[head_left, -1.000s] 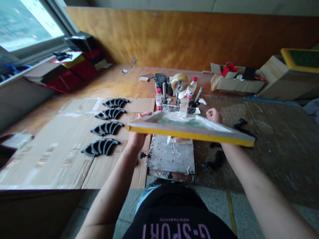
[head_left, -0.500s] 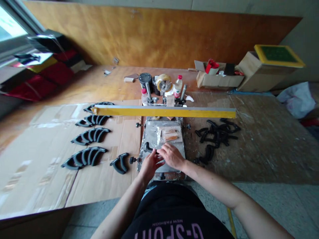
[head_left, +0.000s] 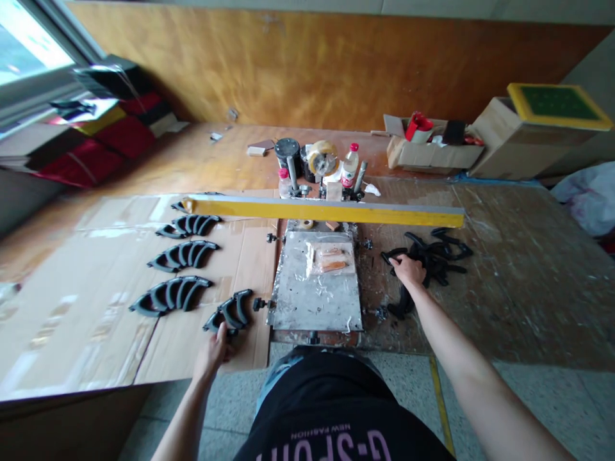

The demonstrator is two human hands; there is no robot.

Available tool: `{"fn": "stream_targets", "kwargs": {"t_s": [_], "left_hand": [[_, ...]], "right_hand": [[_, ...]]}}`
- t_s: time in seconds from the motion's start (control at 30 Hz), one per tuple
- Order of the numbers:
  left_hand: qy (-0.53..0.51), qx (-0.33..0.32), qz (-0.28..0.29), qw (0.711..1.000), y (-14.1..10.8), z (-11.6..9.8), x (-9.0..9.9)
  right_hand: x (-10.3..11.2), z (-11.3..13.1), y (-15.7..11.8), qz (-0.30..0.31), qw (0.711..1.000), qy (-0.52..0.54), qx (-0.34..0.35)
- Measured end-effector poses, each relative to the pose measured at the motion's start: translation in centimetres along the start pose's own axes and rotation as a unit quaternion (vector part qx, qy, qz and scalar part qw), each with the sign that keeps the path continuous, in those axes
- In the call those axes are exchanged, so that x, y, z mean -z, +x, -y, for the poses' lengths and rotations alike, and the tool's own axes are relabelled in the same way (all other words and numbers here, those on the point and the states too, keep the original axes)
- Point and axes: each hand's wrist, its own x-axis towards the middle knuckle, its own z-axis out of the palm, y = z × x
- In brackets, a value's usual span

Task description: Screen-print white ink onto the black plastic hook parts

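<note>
On the cardboard at left, my left hand [head_left: 216, 351] is closed on the near end of a curved black handle in a short row of handles [head_left: 236, 308]. To the right, my right hand [head_left: 409, 271] pinches a curved black handle [head_left: 391, 255] at the left edge of a loose pile [head_left: 439, 269]. Its fingertips are partly hidden. Between my hands lies a flat metal plate [head_left: 314, 301] with no handle on it. A clear packet [head_left: 332, 258] with orange-brown strips rests on its far part.
A long yellow bar [head_left: 327, 210] spans above the plate's far end. Several fanned rows of handles [head_left: 173, 296] lie at left on cardboard. Behind stand a tape roll [head_left: 321, 159], a red-capped bottle [head_left: 350, 165] and a dark tub [head_left: 287, 157]. Black knobs [head_left: 260, 304] jut beside the plate.
My hands have parted from over the plate: the left moved to the short row at left, the right to the pile. The handle on the plate is gone; the short row is longer.
</note>
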Motion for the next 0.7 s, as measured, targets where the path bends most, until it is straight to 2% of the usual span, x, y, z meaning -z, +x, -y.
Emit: {"fn": "stream_targets", "kwargs": {"t_s": [0.07, 0.1, 0.13, 0.2, 0.27, 0.33, 0.37, 0.43, 0.5, 0.53, 0.6, 0.7], "left_hand": [[0.059, 0.032, 0.040, 0.997, 0.3, -1.2, 0.9], [0.086, 0.040, 0.053, 0.994, 0.3, -2.1, 1.5], [0.101, 0.032, 0.053, 0.993, 0.2, -3.3, 2.1], [0.068, -0.034, 0.040, 0.996, -0.6, -6.7, 3.0], [-0.030, -0.141, 0.032, 0.989, -2.1, -11.8, 3.4], [-0.119, -0.246, 0.024, 0.962, -4.3, -17.9, 3.3], [-0.174, -0.298, 0.019, 0.938, -5.5, -21.0, 3.0], [-0.270, -0.383, 0.033, 0.883, -7.9, -26.6, 2.4], [-0.330, -0.418, 0.059, 0.844, -9.8, -30.6, 1.7], [-0.345, -0.423, 0.069, 0.835, -10.4, -31.8, 1.3], [-0.356, -0.418, 0.071, 0.833, -11.3, -32.6, 0.8], [-0.363, -0.408, 0.061, 0.836, -11.9, -30.6, 0.5]], "right_hand": [[0.1, 0.7, -0.4, -0.043, 0.995, 0.089, -0.031], [0.3, 1.3, -0.8, -0.064, 0.988, 0.137, -0.022], [0.6, 2.3, -1.2, -0.079, 0.980, 0.182, 0.012], [1.1, 5.0, -2.6, -0.085, 0.953, 0.249, 0.153], [1.5, 8.4, -4.3, -0.070, 0.904, 0.263, 0.330], [1.8, 11.8, -6.0, -0.061, 0.857, 0.231, 0.457], [1.8, 13.3, -6.7, -0.062, 0.843, 0.207, 0.492], [1.8, 15.5, -7.8, -0.072, 0.835, 0.157, 0.522], [1.6, 16.7, -8.6, -0.091, 0.839, 0.110, 0.525], [1.5, 17.0, -8.9, -0.101, 0.841, 0.092, 0.523], [1.2, 17.1, -9.2, -0.117, 0.842, 0.069, 0.523], [1.0, 15.8, -8.7, -0.134, 0.858, 0.090, 0.487]]}}
